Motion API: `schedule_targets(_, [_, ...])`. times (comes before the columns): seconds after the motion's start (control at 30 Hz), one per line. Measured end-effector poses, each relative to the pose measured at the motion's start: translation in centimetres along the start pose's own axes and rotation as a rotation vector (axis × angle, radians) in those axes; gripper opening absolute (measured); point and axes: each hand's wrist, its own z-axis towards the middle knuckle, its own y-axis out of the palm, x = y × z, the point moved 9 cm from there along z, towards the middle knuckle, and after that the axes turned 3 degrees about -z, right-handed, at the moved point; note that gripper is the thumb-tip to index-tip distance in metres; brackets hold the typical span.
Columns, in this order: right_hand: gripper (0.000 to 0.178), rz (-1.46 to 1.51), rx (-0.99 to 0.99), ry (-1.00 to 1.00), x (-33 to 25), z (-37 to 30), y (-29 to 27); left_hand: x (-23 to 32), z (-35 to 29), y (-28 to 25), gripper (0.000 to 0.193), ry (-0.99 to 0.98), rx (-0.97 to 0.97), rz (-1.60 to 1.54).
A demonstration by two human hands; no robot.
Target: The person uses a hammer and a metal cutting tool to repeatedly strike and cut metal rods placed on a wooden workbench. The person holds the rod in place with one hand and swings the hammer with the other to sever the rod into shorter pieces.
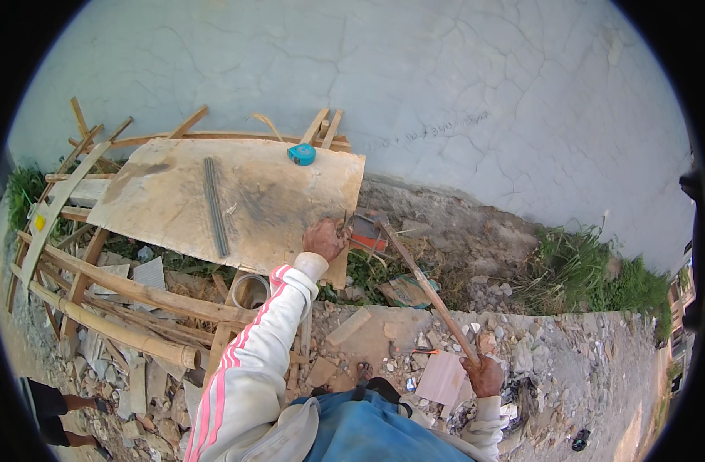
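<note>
My left hand (pixel 325 238) is closed at the right edge of a worn plywood board (pixel 271 185), its fingers beside a red and grey metal device (pixel 368 232). What those fingers hold is too small to make out. Lower right, my right hand (pixel 485 376) wraps round the near end of a long brown bar (pixel 429 291), which slants up to the device. On the board lies a bundle of thin grey metal rods (pixel 215 208). A teal tape measure (pixel 301 154) sits near the board's far edge.
A bamboo pole (pixel 129 331) and wooden beams frame the left side. Below the board stands a bucket (pixel 251 292). Rubble, a pinkish tile (pixel 440 377) and an orange-handled hammer (pixel 416 350) lie on the ground. A cracked wall (pixel 445 92) rises behind; another person's legs (pixel 56 412) show lower left.
</note>
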Motion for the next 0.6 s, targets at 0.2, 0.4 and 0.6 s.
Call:
schedule_targets(0.2, [0.036, 0.639, 0.016, -0.063, -2.2, 1.5, 4.3, -0.8, 0.7, 0.7, 0.028, -0.122, 0.017, 0.102])
schedule_targets(0.4, [0.039, 0.986, -0.21, -0.331, -15.2, 6.6, 11.2, -0.5, 2.2, 2.2, 0.029, -0.072, 0.082, 0.234])
schedule_targets(0.6, [0.044, 1.09, -0.273, -0.344, -23.6, 10.9, 14.2, -2.2, 2.0, 3.4, 0.027, -0.101, 0.087, 0.137])
